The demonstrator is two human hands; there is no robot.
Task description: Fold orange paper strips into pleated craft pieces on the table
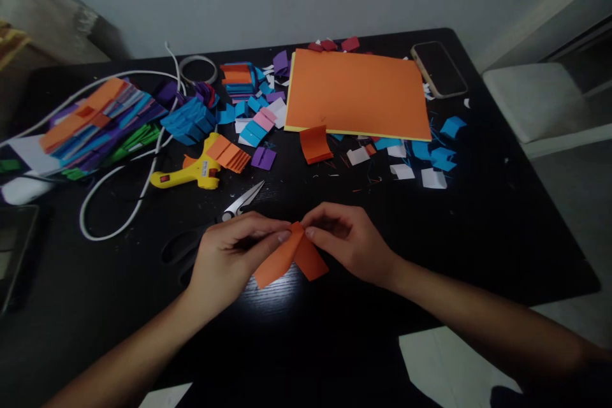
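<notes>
Orange paper (292, 250), bent so that two flaps spread downward from a narrow top, is between the person's hands at the near side of the black bench (478, 242). The left hand (234, 255) has its grip closed on the upper part of the left flap, thumb on the near face and forefinger along the top. The right hand (351, 243) pinches the same piece at its peak, thumb and forefinger meeting just beside the left fingertips. A bright patch of light falls on the wood grain below; whether the lower corners touch the surface, I cannot tell. Scissors (243, 201) lie just beyond the left hand, blades pointing away and to the right, their dark handles partly behind that hand. Farther back sits a yellow glue gun (194, 173), with a pleated orange bundle (229, 153) against its right end and a small purple square (264, 158) near that. Beyond the right hand lies a large orange sheet (358, 92) over a yellow one (358, 132), a smartphone (438, 69) at its far right corner and a folded orange card (315, 145) at its near edge. Blue pieces (443, 158) and white scraps (433, 178) are scattered right of it. Leftward, a white cable (86, 217) loops around the blue bundle (190, 121) and green strips (136, 143).
</notes>
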